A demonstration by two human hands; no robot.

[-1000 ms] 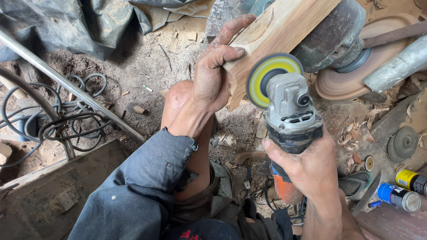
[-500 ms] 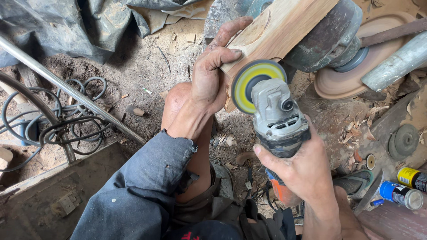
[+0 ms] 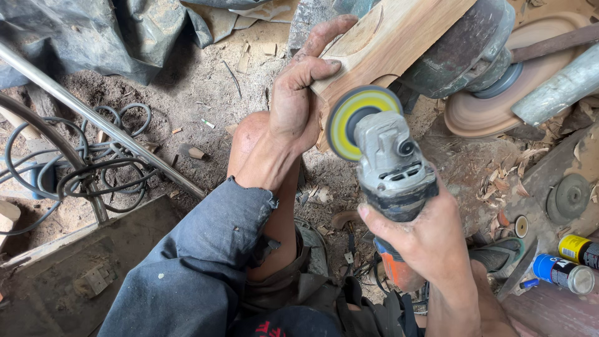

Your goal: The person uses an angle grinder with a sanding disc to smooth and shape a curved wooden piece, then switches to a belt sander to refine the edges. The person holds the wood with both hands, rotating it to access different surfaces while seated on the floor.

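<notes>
My left hand point(image 3: 299, 93) grips the near end of a pale wooden block point(image 3: 390, 37) with curved lines marked on it, thumb on top. My right hand point(image 3: 430, 240) holds a grey angle grinder point(image 3: 393, 168) by its body, an orange part showing below the palm. The grinder's yellow-rimmed disc point(image 3: 355, 115) sits right at the lower edge of the block, beside my left palm. My bare knee point(image 3: 249, 137) lies under the left forearm, which wears a blue-grey sleeve point(image 3: 206, 262).
Black cables point(image 3: 81, 168) coil on the dirt floor at left beside a metal bar point(image 3: 100, 125). A round wooden disc point(image 3: 499, 106) and a dark cylinder point(image 3: 468, 50) lie at upper right. Spray cans point(image 3: 571, 262) and wood shavings point(image 3: 505, 181) sit at right.
The grinder has moved left and closer to the wooden block, its disc now at the block's lower edge. My left hand keeps its grip on the block.
</notes>
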